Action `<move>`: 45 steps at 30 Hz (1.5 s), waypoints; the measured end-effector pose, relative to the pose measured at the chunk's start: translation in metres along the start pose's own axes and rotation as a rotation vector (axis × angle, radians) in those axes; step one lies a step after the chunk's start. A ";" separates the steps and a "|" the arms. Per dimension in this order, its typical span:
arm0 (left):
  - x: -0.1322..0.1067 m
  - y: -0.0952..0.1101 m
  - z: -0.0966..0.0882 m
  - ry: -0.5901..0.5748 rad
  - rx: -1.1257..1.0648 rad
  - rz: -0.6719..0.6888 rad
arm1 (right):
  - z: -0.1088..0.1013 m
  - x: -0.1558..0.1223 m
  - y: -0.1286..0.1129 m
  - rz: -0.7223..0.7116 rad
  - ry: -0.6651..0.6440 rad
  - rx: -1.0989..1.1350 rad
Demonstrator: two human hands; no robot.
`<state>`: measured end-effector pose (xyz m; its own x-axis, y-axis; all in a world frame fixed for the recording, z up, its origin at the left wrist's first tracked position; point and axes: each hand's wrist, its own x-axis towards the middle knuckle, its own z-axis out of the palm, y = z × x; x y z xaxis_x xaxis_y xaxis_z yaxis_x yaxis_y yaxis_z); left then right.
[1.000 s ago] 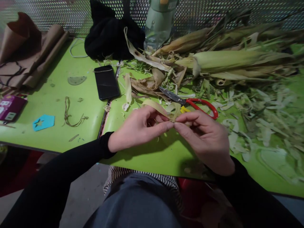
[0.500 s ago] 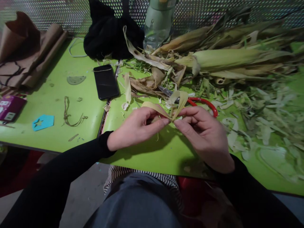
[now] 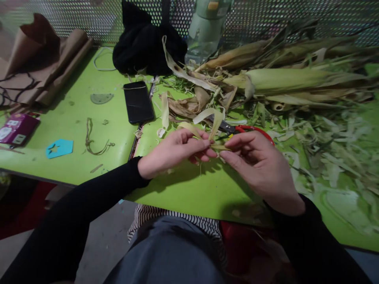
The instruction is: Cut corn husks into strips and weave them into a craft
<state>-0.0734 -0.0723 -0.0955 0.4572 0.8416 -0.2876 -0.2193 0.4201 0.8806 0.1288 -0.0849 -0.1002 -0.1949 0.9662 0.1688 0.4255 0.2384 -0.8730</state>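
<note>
Thin pale-yellow corn husk strips (image 3: pixel 217 123) curl upward from between the fingers of my left hand (image 3: pixel 177 149), which pinches them near their base. A short length of husk reaches across to my right hand (image 3: pixel 257 159), whose thumb and forefinger are closed on its end. Both hands are held a little above the green table (image 3: pixel 183 195). Just behind them lie scissors (image 3: pixel 247 129) with red handles, partly covered by my right hand. Dry brown husk pieces (image 3: pixel 189 104) rest beyond the strips.
Whole corn husks (image 3: pixel 296 81) and shredded scraps (image 3: pixel 331 157) cover the right side. At the back stand a green bottle (image 3: pixel 205 29) and a black cloth bundle (image 3: pixel 148 51). A phone (image 3: pixel 138 102), a blue paper tag (image 3: pixel 60 148), a purple box (image 3: pixel 18 129) and brown paper (image 3: pixel 50 63) lie left.
My hands have drawn apart, the right one moving rightward with the husk end stretched between them. The upright loop now leans more to the left. The whole view has shifted slightly.
</note>
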 end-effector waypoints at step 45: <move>0.004 -0.008 -0.002 -0.213 0.255 0.197 | 0.013 -0.001 0.014 -0.126 0.118 -0.158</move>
<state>-0.0712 -0.0718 -0.1043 0.6023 0.7972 -0.0422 -0.1118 0.1366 0.9843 0.1231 -0.0837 -0.1188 -0.1544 0.9303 0.3326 0.5391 0.3615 -0.7608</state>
